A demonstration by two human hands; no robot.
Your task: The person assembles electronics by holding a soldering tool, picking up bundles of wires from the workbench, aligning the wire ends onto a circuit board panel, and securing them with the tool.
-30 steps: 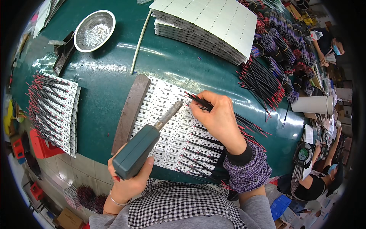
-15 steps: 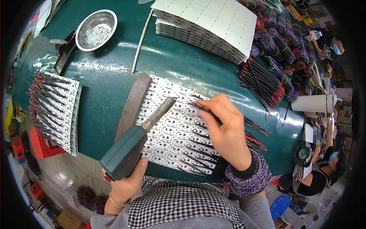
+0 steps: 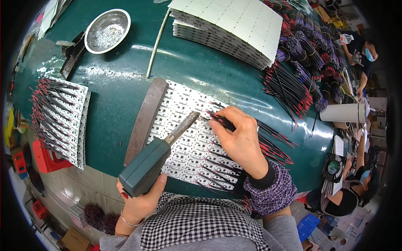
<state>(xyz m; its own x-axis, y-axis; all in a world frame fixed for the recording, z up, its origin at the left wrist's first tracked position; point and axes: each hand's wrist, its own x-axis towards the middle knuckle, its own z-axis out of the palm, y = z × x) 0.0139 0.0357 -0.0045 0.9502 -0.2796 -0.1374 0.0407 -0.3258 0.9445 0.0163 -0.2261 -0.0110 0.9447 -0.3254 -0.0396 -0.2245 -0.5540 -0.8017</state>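
Green and glossy, the surface carries a white board in front of you, with a brown bar along its left side. Your left hand has its grip wrapped around the handle of a soldering iron, whose metal tip hangs over the far part of the board. Your right hand has its grip pinched, thumb and fingertips closed on some black wires with red ends, just right of that tip; whether tip and wires touch, I cannot tell.

With the tip so near your right fingertips, a small slip of either hand could burn you if the iron is hot. A loose pinch on several wires could let one roll, so its end lands crooked. Your checked sleeve could also snag the wires lying nearby and drag them askew.

Your iron's long axis slants from lower left to upper right, tip pointing away from you. Your held wires lie crosswise to it, red ends pointing left and away, their length sloping back to the right.
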